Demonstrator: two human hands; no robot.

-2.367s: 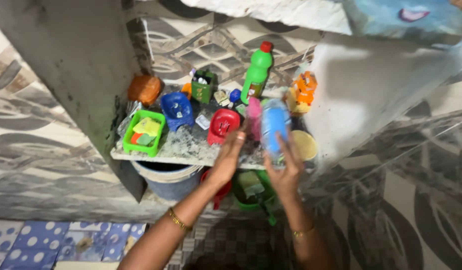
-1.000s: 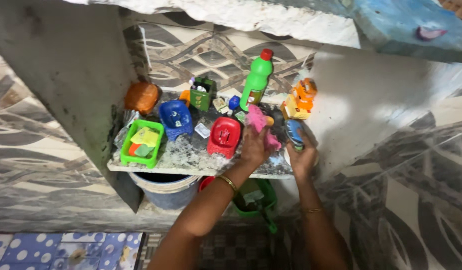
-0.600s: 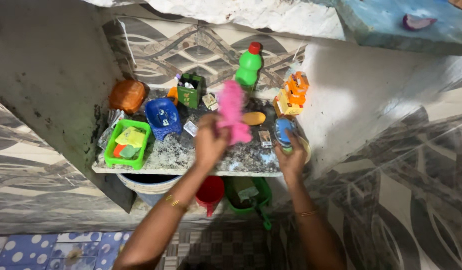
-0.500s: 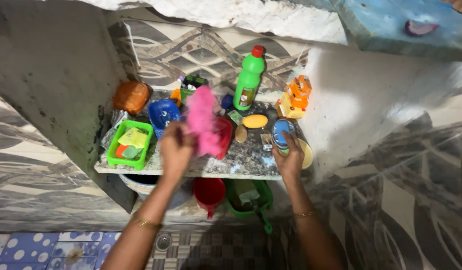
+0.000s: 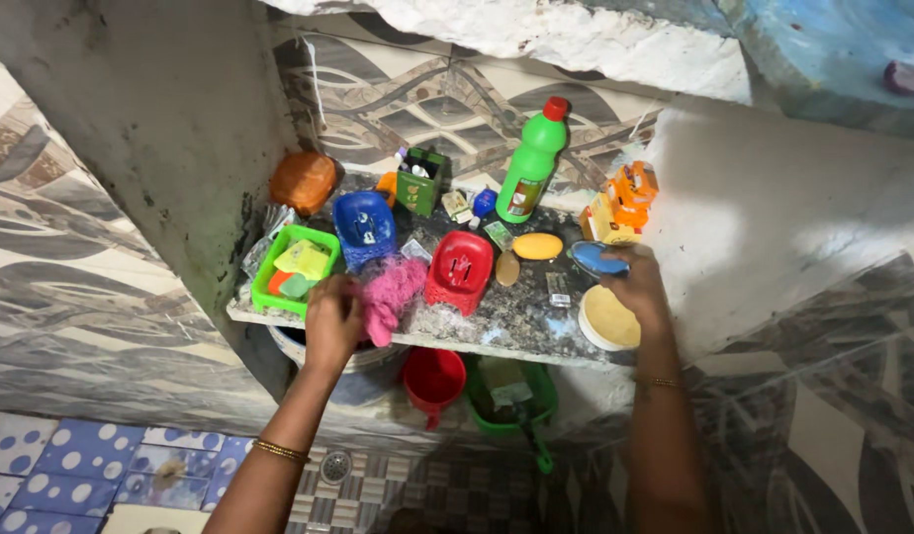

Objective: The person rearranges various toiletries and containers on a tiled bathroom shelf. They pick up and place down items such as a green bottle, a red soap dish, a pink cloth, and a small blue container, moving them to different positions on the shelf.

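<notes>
Head view: red soap dish (image 5: 461, 270) beside pink scrubber (image 5: 390, 294)

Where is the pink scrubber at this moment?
In the head view, the pink scrubber is in the left hand at the front edge of the stone shelf, between the green tray and the red soap dish.

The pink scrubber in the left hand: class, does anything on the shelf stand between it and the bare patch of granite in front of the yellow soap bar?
Yes. The red soap dish sits directly right of the pink scrubber held by the left hand, between it and the bare granite before the yellow soap bar.
</notes>
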